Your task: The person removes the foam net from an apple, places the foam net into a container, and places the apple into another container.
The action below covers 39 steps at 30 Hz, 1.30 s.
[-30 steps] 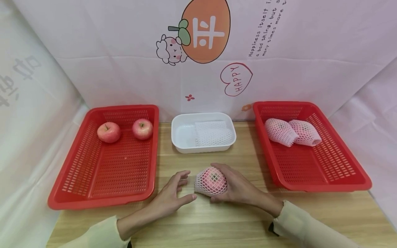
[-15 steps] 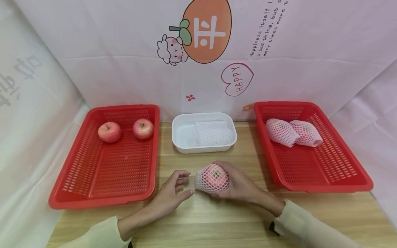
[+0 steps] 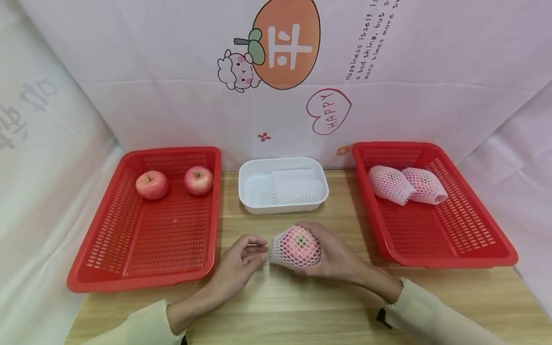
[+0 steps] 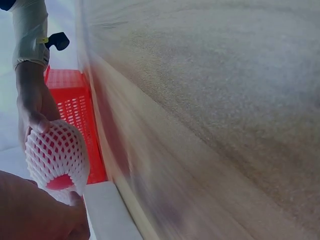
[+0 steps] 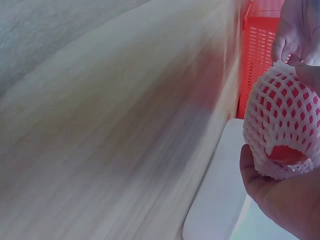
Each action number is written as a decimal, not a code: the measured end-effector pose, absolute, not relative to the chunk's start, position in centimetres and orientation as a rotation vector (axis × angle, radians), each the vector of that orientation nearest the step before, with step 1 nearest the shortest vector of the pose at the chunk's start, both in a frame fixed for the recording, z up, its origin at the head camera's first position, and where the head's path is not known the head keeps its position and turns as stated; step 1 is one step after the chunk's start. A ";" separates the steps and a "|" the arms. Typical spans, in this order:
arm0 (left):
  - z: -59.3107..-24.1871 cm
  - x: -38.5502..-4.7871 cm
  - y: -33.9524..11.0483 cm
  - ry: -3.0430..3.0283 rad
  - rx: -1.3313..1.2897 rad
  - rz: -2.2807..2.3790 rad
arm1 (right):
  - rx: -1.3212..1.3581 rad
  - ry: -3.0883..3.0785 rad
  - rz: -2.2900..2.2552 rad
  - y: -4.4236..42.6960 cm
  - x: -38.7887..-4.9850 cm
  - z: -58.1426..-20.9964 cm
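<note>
My right hand grips an apple in a white foam net sleeve from its right side, over the middle of the table. The net covers most of the apple, and red skin shows through the mesh. A bare red patch shows at one end in both wrist views. My left hand is at the net's left end, fingers bent and thumb below them. Its fingertips are very close to the net's edge; whether they touch it I cannot tell. In the right wrist view, the left hand appears beyond the netted apple.
On the left stands a red basket with two bare apples. A white tray behind the hands holds flat foam nets. The right red basket holds two netted apples. A printed cloth hangs behind.
My left thumb and fingers have drawn closer together near the net's end. The right hand, still gripping the netted apple, has shifted slightly away from me and to the right.
</note>
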<state>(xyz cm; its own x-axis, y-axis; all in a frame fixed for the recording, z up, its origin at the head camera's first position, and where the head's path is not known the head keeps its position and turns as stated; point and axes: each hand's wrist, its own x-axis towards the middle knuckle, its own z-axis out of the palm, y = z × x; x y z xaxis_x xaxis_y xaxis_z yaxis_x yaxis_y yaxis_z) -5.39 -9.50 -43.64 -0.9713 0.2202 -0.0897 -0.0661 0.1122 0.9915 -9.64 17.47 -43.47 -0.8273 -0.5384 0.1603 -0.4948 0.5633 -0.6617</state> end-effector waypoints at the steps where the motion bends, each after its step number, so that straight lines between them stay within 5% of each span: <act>1: -43.6 -5.4 -9.4 2.166 0.154 1.954 | -0.907 2.722 -1.127 17.5 -9.6 -43.4; 39: -43.6 -5.5 -9.0 2.146 0.369 1.861 | -1.072 2.710 -1.141 15.8 -8.0 -42.3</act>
<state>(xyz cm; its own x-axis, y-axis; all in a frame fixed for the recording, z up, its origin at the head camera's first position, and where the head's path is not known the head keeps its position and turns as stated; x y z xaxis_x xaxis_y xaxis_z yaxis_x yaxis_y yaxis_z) -5.48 -8.98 -43.65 -0.9293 0.3670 -0.0407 0.0116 0.1393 0.9902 -8.00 15.82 -42.29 -0.7653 -0.5976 0.2391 -0.5886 0.4995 -0.6357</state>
